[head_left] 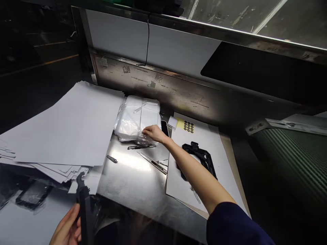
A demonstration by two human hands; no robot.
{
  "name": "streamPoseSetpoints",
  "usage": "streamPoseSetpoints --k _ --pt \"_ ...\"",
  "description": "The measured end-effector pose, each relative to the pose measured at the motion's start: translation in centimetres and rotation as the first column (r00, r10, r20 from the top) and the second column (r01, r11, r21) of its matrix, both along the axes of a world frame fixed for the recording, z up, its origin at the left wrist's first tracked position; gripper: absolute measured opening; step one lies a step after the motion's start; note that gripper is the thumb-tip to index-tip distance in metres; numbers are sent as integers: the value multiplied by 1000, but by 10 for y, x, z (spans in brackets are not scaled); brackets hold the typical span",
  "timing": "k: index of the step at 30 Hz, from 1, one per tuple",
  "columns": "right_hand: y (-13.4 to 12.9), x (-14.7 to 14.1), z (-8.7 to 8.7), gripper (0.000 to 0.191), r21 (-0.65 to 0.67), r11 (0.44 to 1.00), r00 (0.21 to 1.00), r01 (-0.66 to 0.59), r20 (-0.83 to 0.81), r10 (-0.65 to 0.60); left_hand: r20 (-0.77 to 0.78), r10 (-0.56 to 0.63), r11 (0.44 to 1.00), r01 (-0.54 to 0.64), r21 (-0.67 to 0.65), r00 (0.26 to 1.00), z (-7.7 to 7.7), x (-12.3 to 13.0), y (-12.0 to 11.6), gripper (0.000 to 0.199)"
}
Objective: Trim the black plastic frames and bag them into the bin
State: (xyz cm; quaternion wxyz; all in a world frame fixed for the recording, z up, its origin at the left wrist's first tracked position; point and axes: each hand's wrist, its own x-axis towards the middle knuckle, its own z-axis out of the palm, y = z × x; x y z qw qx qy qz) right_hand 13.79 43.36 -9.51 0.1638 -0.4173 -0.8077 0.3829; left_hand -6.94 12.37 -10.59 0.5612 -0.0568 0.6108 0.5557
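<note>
My right hand [153, 133] reaches across a stainless steel table [127, 190], its fingers pinching the film of a clear plastic bag of white material [136, 119]. My left hand [66, 227] sits at the lower left, gripping a long black plastic part [84, 211] upright. Part of that part is hidden by my fingers. Just below my right hand lie a black pen [141, 147] and a slim metal tool [152, 162]. A black plastic frame [198, 158] rests on a white sheet [190, 190], beyond my right forearm.
A large stack of white sheets [68, 126] overhangs the table's left side. A black phone [165, 128] and a sheet of black round stickers [187, 126] lie at the back. A small metal piece [111, 159] lies nearby. A green belt [288, 163] runs along the right.
</note>
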Motion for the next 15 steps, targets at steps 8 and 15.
streamPoseSetpoints --k 8,15 --pt "-99 -12 25 32 -379 925 931 11 -333 -148 -39 -113 965 119 235 993 16 27 20 20" --pt "-223 -37 33 23 -405 901 917 -155 -398 -21 -12 -227 940 223 257 974 40 45 22 20"
